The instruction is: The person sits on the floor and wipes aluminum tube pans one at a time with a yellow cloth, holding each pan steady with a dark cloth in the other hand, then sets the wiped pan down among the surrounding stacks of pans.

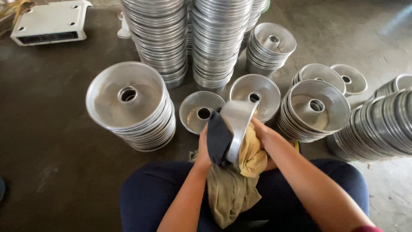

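Two hands on one metal ring pan (237, 124), held on edge over lap — open face toward right hand (262, 133), fingers buried in yellow cloth (253, 157); left hand (205, 148) grips outer wall through dark cloth (218, 137). Pan stacks (137, 111) stand just ahead.

Metal ring pan (237, 124) held on edge over lap, tilted, open side turned right. Left hand (205, 148) pressed to pan's outer side through dark cloth (218, 136). Right hand (262, 131) set inside pan, wrapped in yellow-olive cloth (240, 180) hanging over dark-trousered knees. Single pans (199, 112) and (255, 91) laid on concrete floor (51, 129) just beyond. Short stack (131, 107) at left, another stack (315, 109) at right, tall stacks (216, 41) behind. White flat device (51, 21) seen top left.
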`<state>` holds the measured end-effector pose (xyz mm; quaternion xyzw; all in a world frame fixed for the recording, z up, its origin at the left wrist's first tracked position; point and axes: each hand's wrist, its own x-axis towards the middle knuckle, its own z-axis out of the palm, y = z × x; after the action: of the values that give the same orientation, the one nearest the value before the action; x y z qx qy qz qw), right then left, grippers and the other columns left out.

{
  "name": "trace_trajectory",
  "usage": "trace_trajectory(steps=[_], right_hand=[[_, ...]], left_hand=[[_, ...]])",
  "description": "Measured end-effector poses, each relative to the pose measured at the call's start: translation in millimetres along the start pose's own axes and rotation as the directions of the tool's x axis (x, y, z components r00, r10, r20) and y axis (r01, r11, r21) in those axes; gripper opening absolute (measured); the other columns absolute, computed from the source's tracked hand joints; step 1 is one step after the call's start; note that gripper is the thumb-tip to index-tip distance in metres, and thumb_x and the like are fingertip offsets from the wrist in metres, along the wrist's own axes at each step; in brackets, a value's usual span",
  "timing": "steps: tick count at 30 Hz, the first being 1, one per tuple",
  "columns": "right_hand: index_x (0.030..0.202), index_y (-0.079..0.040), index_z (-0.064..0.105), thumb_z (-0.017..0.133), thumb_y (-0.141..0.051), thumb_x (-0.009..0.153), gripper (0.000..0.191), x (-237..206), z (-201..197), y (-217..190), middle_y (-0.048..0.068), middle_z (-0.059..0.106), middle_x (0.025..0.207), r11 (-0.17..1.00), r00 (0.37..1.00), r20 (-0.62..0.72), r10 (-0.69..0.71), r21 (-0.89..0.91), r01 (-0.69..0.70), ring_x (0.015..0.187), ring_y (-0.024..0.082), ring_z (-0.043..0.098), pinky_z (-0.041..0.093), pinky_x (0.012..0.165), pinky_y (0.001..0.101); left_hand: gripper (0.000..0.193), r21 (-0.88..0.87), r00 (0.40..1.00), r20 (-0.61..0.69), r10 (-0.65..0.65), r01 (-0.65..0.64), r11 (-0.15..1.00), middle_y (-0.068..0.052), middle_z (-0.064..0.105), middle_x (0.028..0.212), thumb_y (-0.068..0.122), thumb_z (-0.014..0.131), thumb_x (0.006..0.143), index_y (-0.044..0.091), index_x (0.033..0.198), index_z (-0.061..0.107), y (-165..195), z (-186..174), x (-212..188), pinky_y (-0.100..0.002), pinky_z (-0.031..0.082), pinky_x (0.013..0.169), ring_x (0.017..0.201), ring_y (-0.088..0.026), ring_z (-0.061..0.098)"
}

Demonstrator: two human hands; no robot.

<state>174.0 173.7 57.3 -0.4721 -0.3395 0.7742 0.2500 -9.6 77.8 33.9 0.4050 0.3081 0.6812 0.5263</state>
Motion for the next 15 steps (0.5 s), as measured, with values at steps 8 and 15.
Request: trace_trajectory(steps=[8,15], right_hand=[[0.127,-0.01,0.063,0.056,-0.037,0.098,0.04,-59.9,-14.8,13.9,0.009,0.07,0.116,0.878,0.925,-0.281,-0.256,0.332,0.344,0.1,0.025,0.07,0.059,0.085,0.0448],[0.131,-0.005,0.062,0.071,-0.014,0.09,0.043,-59.2,-38.7,11.9,0.009,0.069,0.12,0.805,0.812,-0.209,-0.545,-0.4,0.438,0.106,0.021,0.067,0.055,0.089,0.0397]], left_hand=[[0.032,-0.542,0.964,-0.232,-0.127,-0.019,0.84,-0.006,0.064,0.116,0.017,0.055,0.106,-0.001,0.133,0.057,-36.2,-27.0,27.9,-0.03,0.051,0.09,0.101,-0.016,0.061],[0.03,-0.604,0.968,-0.151,-0.202,0.072,0.794,-0.009,0.063,0.105,0.028,0.052,0.108,0.002,0.12,0.058,-31.2,-18.4,25.7,-0.033,0.05,0.077,0.089,-0.02,0.06]])
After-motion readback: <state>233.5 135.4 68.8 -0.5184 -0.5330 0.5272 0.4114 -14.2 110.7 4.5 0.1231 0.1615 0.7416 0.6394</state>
